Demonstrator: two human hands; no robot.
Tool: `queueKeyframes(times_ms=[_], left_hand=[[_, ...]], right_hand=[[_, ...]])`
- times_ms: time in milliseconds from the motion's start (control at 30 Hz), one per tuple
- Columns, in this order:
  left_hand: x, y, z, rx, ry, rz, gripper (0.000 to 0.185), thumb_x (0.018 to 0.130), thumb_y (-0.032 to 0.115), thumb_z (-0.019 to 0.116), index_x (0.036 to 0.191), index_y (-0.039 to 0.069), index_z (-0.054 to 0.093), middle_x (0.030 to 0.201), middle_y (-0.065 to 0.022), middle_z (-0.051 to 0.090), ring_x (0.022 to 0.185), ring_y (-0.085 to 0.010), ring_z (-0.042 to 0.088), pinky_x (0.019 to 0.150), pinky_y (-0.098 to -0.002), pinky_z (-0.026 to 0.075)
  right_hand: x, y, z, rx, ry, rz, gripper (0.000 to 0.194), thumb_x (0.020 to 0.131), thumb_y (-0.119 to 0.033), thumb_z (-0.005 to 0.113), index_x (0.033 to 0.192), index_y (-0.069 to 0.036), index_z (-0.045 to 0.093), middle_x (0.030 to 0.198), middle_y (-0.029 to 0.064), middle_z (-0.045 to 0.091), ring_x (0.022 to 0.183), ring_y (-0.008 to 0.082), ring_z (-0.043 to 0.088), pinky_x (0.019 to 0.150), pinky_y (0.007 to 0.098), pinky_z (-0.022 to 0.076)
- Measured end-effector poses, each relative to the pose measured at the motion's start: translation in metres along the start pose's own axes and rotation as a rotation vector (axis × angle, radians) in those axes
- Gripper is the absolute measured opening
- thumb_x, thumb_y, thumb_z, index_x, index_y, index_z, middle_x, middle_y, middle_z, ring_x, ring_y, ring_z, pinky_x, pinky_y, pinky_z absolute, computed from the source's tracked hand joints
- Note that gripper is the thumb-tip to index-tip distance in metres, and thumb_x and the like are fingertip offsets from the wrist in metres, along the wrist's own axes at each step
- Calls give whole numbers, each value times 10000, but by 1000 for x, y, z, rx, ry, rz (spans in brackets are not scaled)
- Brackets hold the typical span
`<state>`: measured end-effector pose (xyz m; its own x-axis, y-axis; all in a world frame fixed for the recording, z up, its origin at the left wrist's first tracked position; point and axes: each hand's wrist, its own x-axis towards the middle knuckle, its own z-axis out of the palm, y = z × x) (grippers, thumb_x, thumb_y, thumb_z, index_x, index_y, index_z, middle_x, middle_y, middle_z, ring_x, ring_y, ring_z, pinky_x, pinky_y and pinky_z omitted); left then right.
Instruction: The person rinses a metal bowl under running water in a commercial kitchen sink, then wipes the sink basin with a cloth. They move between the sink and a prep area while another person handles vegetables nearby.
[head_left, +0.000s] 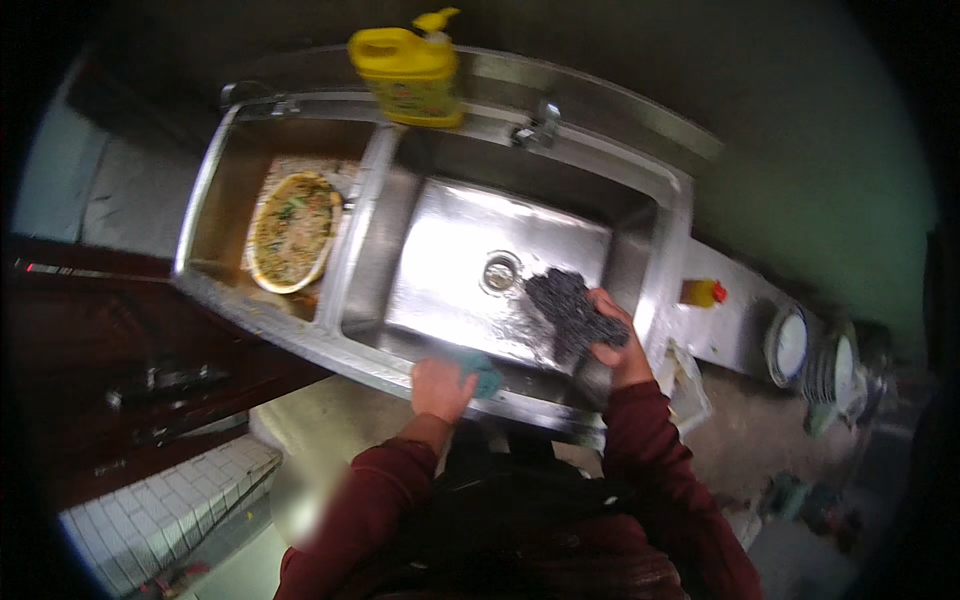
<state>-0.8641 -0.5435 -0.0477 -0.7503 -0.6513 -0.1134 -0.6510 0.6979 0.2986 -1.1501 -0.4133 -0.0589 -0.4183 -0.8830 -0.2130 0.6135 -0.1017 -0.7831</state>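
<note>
My right hand (619, 337) grips a bunched dark grey cloth (566, 304) inside the large basin of a stainless steel sink (352, 300). The cloth hangs just right of the round drain (501, 273). At the basin's front rim, my left hand (441, 386) is closed over a teal cloth (481, 373), which rests on the edge. Wet patches shine on the basin floor around the dark cloth. Blur hides the finer detail of both cloths.
A yellow pump jug (412, 79) stands on the back rim beside the faucet (536, 127). In the smaller left basin sits an oval strainer of food scraps (295, 232). To the right are a red-capped bottle (703, 293) and stacked plates (829, 367).
</note>
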Motion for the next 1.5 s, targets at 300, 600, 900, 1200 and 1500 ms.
queueKeyframes(times_ms=[300, 600, 900, 1200, 1500], left_hand=[[3, 5, -12, -116, -11, -28, 299, 712, 376, 604, 721, 78, 579, 772, -113, 584, 827, -295, 535, 801, -427, 364], [1, 5, -12, -64, -1, 13, 285, 737, 381, 619, 714, 98, 586, 781, -77, 585, 827, -264, 539, 795, -414, 374], [-1, 1, 0, -67, 32, -15, 293, 705, 378, 622, 703, 90, 573, 774, -106, 583, 826, -292, 528, 814, -417, 365], [-3, 0, 4, -107, 204, 39, 271, 684, 339, 651, 701, 88, 550, 756, -100, 569, 806, -284, 524, 802, -409, 372], [-2, 2, 3, -139, 198, 45, 243, 674, 291, 631, 688, 75, 522, 757, -109, 538, 810, -306, 502, 797, -434, 362]], right_hand=[[-10, 49, 26, -925, -491, 548, 268, 904, -311, 512, 1019, -72, 551, 911, -13, 531, 865, 118, 472, 811, 279, 392], [-27, 48, 39, -912, -756, 600, 482, 767, -289, 692, 1169, -107, 497, 1176, 111, 486, 1122, 226, 429, 962, 351, 341], [15, -8, 41, -658, 89, 242, 98, 857, -117, 577, 951, -122, 552, 865, 18, 561, 726, 130, 557, 612, 269, 487], [-19, 67, 10, -1399, -314, 631, 204, 730, -264, 696, 829, -100, 627, 797, 44, 658, 788, 156, 602, 745, 300, 473], [57, -82, 0, -1424, 320, -273, 245, 712, -208, 705, 867, -52, 597, 861, 155, 588, 824, 305, 570, 729, 384, 456]])
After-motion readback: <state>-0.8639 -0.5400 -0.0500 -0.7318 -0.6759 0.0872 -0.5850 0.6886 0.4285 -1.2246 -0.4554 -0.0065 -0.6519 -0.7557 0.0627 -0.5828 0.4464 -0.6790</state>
